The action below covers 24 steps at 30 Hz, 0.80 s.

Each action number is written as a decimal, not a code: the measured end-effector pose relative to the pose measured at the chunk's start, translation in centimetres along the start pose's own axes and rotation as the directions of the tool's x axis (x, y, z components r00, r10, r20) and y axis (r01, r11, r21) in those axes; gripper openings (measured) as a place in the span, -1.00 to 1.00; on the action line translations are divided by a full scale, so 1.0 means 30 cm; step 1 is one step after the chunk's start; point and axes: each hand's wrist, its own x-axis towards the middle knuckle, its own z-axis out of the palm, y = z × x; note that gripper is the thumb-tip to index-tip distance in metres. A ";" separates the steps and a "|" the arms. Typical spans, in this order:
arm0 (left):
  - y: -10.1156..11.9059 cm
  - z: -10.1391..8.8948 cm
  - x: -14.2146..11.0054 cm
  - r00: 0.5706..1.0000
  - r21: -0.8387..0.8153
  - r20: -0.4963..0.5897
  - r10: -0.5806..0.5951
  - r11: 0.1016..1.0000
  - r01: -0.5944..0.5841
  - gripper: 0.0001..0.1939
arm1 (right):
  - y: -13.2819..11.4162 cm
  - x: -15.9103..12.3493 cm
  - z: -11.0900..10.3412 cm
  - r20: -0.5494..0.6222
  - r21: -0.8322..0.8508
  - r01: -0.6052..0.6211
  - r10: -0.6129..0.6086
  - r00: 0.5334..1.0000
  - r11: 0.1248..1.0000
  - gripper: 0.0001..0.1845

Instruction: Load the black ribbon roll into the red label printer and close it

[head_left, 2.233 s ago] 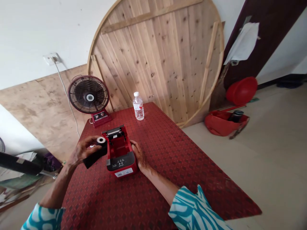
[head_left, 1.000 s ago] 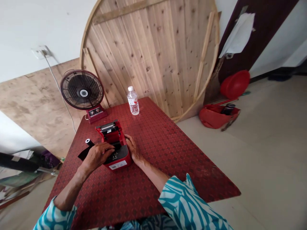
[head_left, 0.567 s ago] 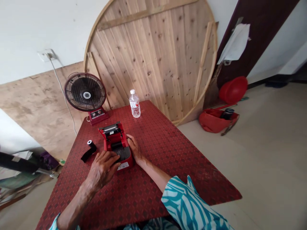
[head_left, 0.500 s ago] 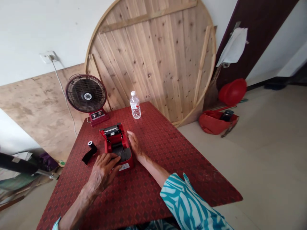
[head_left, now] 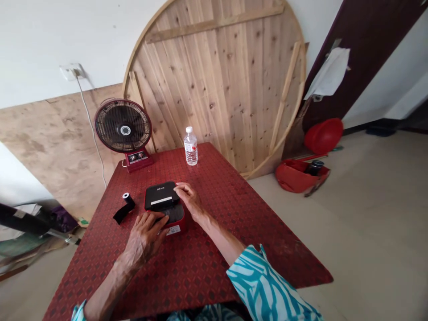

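A small red label printer [head_left: 182, 220] with a black lid [head_left: 162, 195] sits on the patterned red table, its lid down over the far part. My left hand [head_left: 144, 232] holds the printer's near left corner, fingers curled over the grey top. At the lid's right edge, my right hand [head_left: 190, 198] has its thumb and fingertips closed on the rim. A roll of black ribbon [head_left: 126, 206], with a white core and a loose tail, is on the table left of the printer. The inside of the printer is hidden under the lid.
Behind the printer stand a dark red fan [head_left: 124, 130] and a clear water bottle [head_left: 191, 149]. A large round wooden board [head_left: 214, 84] leans against the wall. On the floor at right are a red bag [head_left: 290, 174] and a red basin [head_left: 323, 136].
The printer's lid was raised and has swung down toward me. My right hand has moved from the printer's side onto the lid's edge. My left hand stays on the near corner.
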 end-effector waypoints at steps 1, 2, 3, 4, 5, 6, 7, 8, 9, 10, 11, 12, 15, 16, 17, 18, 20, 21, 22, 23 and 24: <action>-0.001 -0.002 -0.001 1.000 -0.018 0.007 -0.012 1.000 0.012 -0.73 | 0.009 -0.019 -0.001 -0.008 0.029 -0.036 0.036 0.999 0.999 -0.78; -0.006 -0.005 -0.003 0.999 -0.051 0.014 -0.030 0.998 0.030 -0.73 | 0.017 -0.033 -0.001 -0.014 0.056 -0.067 0.068 0.998 0.996 -0.74; -0.016 -0.009 -0.004 0.998 -0.099 0.014 -0.061 0.993 0.062 -0.74 | 0.023 -0.042 0.001 -0.015 0.076 -0.092 0.094 0.996 0.993 -0.71; -0.031 -0.013 -0.004 0.993 -0.153 0.000 -0.114 0.982 0.113 -0.74 | 0.029 -0.046 0.004 -0.016 0.088 -0.107 0.109 0.994 0.990 -0.69; -0.053 -0.016 -0.004 0.981 -0.208 -0.028 -0.194 0.961 0.184 -0.74 | 0.032 -0.047 0.007 -0.018 0.093 -0.113 0.115 0.993 0.989 -0.69; -0.078 -0.017 -0.002 0.952 -0.260 -0.058 -0.301 0.925 0.277 -0.73 | 0.034 -0.046 0.010 -0.022 0.094 -0.112 0.115 0.993 0.989 -0.70; -0.106 -0.015 0.001 0.903 -0.311 -0.080 -0.422 0.871 0.379 -0.71 | 0.036 -0.045 0.013 -0.024 0.095 -0.110 0.113 0.993 0.989 -0.71; -0.134 -0.009 0.006 0.839 -0.367 -0.077 -0.538 0.798 0.478 -0.66 | 0.036 -0.043 0.015 -0.024 0.098 -0.109 0.111 0.993 0.989 -0.71; -0.159 -0.001 0.012 0.773 -0.436 -0.042 -0.633 0.708 0.556 -0.60 | 0.036 -0.043 0.016 -0.024 0.104 -0.108 0.111 0.994 0.989 -0.71; -0.179 0.010 0.019 0.718 -0.515 0.025 -0.696 0.607 0.606 -0.52 | 0.036 -0.043 0.016 -0.023 0.110 -0.108 0.111 0.994 0.988 -0.72; -0.193 0.022 0.027 0.676 -0.594 0.108 -0.728 0.498 0.631 -0.44 | 0.035 -0.043 0.017 -0.026 0.111 -0.104 0.108 0.994 0.988 -0.72; -0.201 0.034 0.034 0.648 -0.664 0.180 -0.740 0.394 0.635 -0.38 | 0.035 -0.044 0.016 -0.030 0.108 -0.100 0.104 0.994 0.989 -0.72; -0.200 0.062 0.049 0.589 -0.772 0.279 -0.759 0.188 0.607 -0.28 | 0.035 -0.046 0.013 -0.035 0.083 -0.095 0.098 0.995 0.992 -0.72; -0.196 0.069 0.052 0.569 -0.783 0.291 -0.769 0.150 0.603 -0.26 | 0.036 -0.045 0.011 -0.030 0.075 -0.096 0.099 0.995 0.993 -0.72; -0.192 0.075 0.053 0.548 -0.791 0.309 -0.777 0.111 0.602 -0.24 | 0.037 -0.045 0.008 -0.022 0.071 -0.099 0.101 0.995 0.993 -0.71; -0.189 0.081 0.053 0.530 -0.796 0.335 -0.779 0.068 0.602 -0.23 | 0.038 -0.044 0.006 -0.016 0.067 -0.101 0.102 0.995 0.993 -0.70; -0.184 0.091 0.051 0.514 -0.809 0.386 -0.766 -0.014 0.587 -0.22 | 0.040 -0.043 0.002 -0.006 0.056 -0.101 0.101 0.995 0.993 -0.68; -0.181 0.095 0.050 0.520 -0.818 0.399 -0.755 -0.038 0.573 -0.22 | 0.042 -0.044 0.000 0.001 0.053 -0.099 0.099 0.995 0.994 -0.67; -0.179 0.098 0.048 0.534 -0.828 0.402 -0.744 -0.047 0.559 -0.23 | 0.043 -0.045 -0.002 0.007 0.049 -0.095 0.094 0.996 0.994 -0.67; -0.176 0.101 0.045 0.553 -0.837 0.397 -0.732 -0.041 0.546 -0.25 | 0.045 -0.046 -0.003 0.012 0.042 -0.088 0.087 0.996 0.995 -0.66; -0.174 0.102 0.043 0.575 -0.844 0.388 -0.721 -0.027 0.535 -0.26 | 0.046 -0.048 -0.004 0.014 0.036 -0.080 0.080 0.997 0.996 -0.66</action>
